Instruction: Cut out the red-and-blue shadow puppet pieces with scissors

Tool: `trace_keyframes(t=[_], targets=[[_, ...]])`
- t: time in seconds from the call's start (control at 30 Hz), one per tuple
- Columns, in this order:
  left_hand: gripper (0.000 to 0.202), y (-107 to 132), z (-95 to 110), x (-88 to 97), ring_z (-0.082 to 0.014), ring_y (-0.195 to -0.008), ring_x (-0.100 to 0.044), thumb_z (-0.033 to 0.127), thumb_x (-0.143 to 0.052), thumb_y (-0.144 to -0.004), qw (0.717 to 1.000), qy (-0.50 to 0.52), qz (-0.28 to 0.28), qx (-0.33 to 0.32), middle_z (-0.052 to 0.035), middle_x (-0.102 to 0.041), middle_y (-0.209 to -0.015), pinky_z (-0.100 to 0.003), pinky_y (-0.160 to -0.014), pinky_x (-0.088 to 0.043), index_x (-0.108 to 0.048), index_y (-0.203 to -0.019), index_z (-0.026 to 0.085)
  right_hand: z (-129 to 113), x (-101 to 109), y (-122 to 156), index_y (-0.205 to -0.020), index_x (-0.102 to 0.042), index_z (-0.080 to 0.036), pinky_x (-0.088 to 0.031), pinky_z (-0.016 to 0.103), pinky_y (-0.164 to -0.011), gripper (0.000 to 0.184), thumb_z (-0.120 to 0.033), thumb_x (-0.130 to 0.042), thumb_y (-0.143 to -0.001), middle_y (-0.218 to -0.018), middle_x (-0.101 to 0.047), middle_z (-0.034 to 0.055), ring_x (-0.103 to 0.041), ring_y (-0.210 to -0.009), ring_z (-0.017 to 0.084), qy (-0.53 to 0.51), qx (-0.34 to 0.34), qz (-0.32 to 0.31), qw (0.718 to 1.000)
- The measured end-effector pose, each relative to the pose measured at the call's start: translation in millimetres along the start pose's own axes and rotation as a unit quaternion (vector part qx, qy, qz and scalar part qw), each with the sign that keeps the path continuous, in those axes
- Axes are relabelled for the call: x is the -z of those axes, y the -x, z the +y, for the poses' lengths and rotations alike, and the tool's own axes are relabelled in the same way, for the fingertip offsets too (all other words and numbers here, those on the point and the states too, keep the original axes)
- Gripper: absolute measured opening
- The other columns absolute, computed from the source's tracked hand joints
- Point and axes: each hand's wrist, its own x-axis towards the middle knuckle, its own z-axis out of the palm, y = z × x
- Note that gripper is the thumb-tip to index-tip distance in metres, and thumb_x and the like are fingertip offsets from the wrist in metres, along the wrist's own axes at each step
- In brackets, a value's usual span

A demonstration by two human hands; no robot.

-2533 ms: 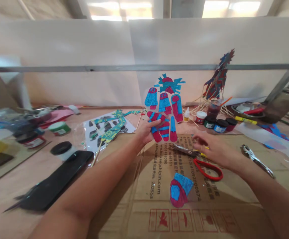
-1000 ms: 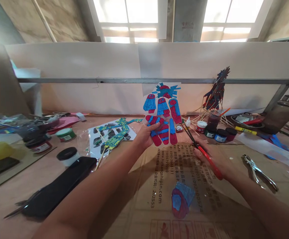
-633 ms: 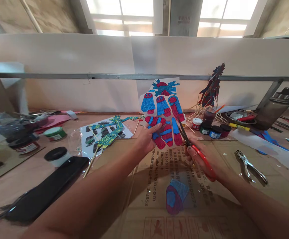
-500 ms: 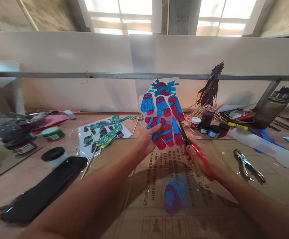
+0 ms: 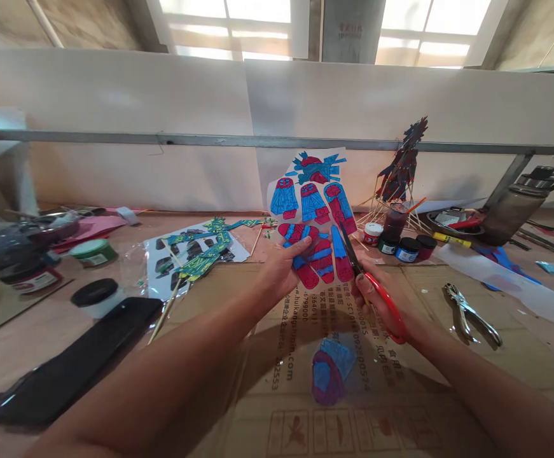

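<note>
My left hand [image 5: 283,267] pinches the lower left of a pale sheet [image 5: 313,200] painted with blue and magenta puppet-like shapes, held up above the cardboard. My right hand [image 5: 376,289] is wrapped round the red handles of a pair of scissors [image 5: 385,305]. Their dark blades point up and left along the sheet's right part, beside the lower right strip shape; whether the blades are parted I cannot make out. Below the hands, a cut-out blue and magenta piece [image 5: 332,372] lies on the printed cardboard [image 5: 252,407].
To the left lie a black case [image 5: 81,362], a black-lidded jar [image 5: 98,297] and a green-yellow figure on sticks [image 5: 205,251]. On the right are metal pliers-like punch [image 5: 470,315], paint jars [image 5: 408,249], a dark stick figure [image 5: 401,165] and a bottle [image 5: 519,203].
The view has shifted slightly, so the table items sit a little further left. Both hands keep their grip on the sheet and scissors, almost unmoved.
</note>
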Motion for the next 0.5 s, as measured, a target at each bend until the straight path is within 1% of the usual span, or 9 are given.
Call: trace_keyframes(t=[0.07,0.13,0.2,0.33,0.5], targets=[[0.021,-0.1,-0.6,0.2,-0.0273,-0.082,-0.080,0.008,-0.077,-0.082,1.000,0.001,0.003,-0.003,-0.0090,-0.082,-0.091,-0.050,-0.082,-0.068,-0.073,-0.101,0.015,-0.7,-1.0,0.2,-0.095,-0.056,-0.025,-0.048,0.032,-0.055,0.059,-0.083,-0.047,-0.089,-0.077,-0.058,0.0030,-0.055,-0.063,0.019,-0.013,-0.008,-0.001,1.000],[0.020,0.7,-0.9,-0.6,-0.0256,-0.078,-0.080,0.007,-0.076,-0.082,1.000,0.004,0.002,-0.006,-0.0079,-0.082,-0.089,-0.049,-0.080,-0.069,-0.073,-0.100,0.015,-1.2,-1.9,0.1,-0.099,-0.056,-0.025,-0.047,0.032,-0.053,0.060,-0.084,-0.047,-0.089,-0.076,-0.057,0.0023,-0.053,-0.062,0.018,-0.017,-0.006,0.004,1.000],[0.019,2.1,-0.7,-2.2,-0.0243,-0.077,-0.080,0.006,-0.075,-0.082,1.000,0.010,-0.004,-0.011,-0.0077,-0.082,-0.089,-0.048,-0.080,-0.069,-0.073,-0.100,0.015,-0.7,-2.8,0.1,-0.099,-0.055,-0.025,-0.046,0.031,-0.053,0.061,-0.084,-0.047,-0.089,-0.075,-0.056,0.0015,-0.052,-0.061,0.017,-0.020,0.000,0.005,1.000],[0.021,3.8,-1.3,-4.1,-0.0265,-0.084,-0.081,0.007,-0.075,-0.083,1.000,0.009,-0.013,-0.013,-0.0096,-0.082,-0.094,-0.048,-0.083,-0.068,-0.074,-0.103,0.015,3.6,-5.6,0.8,-0.098,-0.053,-0.024,-0.044,0.029,-0.052,0.061,-0.084,-0.047,-0.089,-0.075,-0.053,0.0001,-0.049,-0.060,0.015,-0.042,-0.007,0.011,0.999],[0.025,2.2,-4.5,-1.8,-0.0302,-0.095,-0.080,0.010,-0.078,-0.082,1.000,0.007,-0.002,-0.018,-0.0101,-0.082,-0.096,-0.048,-0.086,-0.068,-0.074,-0.106,0.015,4.2,-8.9,2.9,-0.098,-0.052,-0.025,-0.039,0.025,-0.048,0.058,-0.082,-0.049,-0.089,-0.073,-0.049,-0.0016,-0.046,-0.058,0.014,-0.074,-0.039,0.013,0.996]])
